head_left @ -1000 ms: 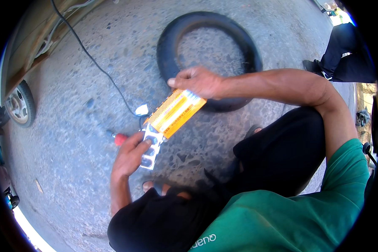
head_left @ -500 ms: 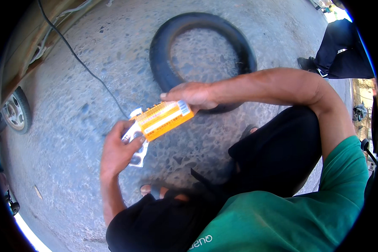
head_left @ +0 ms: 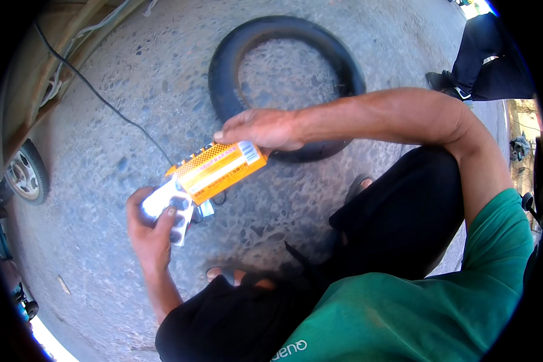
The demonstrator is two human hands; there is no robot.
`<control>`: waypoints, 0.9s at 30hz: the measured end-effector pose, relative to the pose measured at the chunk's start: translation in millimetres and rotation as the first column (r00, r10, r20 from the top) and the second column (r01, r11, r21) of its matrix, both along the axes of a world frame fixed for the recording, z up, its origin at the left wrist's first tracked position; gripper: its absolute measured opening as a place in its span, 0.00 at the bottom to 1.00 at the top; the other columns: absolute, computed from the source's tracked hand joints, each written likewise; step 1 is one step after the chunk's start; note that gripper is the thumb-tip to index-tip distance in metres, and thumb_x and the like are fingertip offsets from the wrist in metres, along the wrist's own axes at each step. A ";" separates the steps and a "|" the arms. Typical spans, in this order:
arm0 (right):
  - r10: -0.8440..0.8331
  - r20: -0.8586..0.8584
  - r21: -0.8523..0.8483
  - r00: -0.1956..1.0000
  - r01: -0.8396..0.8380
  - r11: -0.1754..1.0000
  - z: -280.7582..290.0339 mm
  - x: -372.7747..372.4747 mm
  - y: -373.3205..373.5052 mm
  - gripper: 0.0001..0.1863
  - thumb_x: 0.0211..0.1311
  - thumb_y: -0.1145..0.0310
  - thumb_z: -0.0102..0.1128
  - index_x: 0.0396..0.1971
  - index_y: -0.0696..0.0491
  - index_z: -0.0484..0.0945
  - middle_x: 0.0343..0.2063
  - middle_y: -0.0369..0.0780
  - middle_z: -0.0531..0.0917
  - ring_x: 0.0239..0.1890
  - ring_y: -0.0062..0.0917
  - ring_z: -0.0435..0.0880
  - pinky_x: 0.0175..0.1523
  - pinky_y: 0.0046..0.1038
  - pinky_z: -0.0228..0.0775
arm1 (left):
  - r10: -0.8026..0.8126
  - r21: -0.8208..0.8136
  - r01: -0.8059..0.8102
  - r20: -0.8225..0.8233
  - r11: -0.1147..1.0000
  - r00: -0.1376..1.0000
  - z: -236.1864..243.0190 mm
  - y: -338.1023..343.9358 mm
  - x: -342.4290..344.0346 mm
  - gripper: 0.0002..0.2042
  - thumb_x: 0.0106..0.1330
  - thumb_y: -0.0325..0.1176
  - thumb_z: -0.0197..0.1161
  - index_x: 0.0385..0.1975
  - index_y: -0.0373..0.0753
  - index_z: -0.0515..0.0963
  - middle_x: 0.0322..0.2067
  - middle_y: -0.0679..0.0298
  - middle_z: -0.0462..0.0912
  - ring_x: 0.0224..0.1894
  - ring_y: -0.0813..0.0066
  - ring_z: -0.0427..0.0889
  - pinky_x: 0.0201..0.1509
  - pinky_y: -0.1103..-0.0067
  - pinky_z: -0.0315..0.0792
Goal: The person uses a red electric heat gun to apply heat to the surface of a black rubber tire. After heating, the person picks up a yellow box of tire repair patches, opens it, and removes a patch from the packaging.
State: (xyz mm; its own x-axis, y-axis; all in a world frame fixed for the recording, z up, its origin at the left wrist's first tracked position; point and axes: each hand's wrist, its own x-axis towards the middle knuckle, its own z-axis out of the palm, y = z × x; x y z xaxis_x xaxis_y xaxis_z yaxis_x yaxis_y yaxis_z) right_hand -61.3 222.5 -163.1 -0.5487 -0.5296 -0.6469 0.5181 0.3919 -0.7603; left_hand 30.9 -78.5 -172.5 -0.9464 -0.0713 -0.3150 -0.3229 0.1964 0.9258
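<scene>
Orange carton is pinched at its end by the right hand while a blister sheet, clenched in the left hand, is kept at its mouth.

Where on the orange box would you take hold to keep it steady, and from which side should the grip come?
Grip the orange box by its upper end, coming down from above, as the right hand does. The box is long and flat, tilted with that end highest and free; its lower end is taken up by the left hand with the shiny sheet. Behind lies a black tyre.
</scene>
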 end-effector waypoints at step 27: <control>-0.205 0.158 -0.216 0.966 0.236 0.947 -8.5 2.5 -1.2 0.28 0.77 0.50 0.53 0.59 0.62 0.71 0.49 0.45 0.84 0.53 0.24 0.84 0.59 0.25 0.78 | -0.279 -0.245 0.211 -0.290 0.946 0.916 8.1 1.0 11.9 0.39 0.57 0.20 0.75 0.71 0.36 0.64 0.60 0.55 0.76 0.58 0.67 0.80 0.59 0.72 0.77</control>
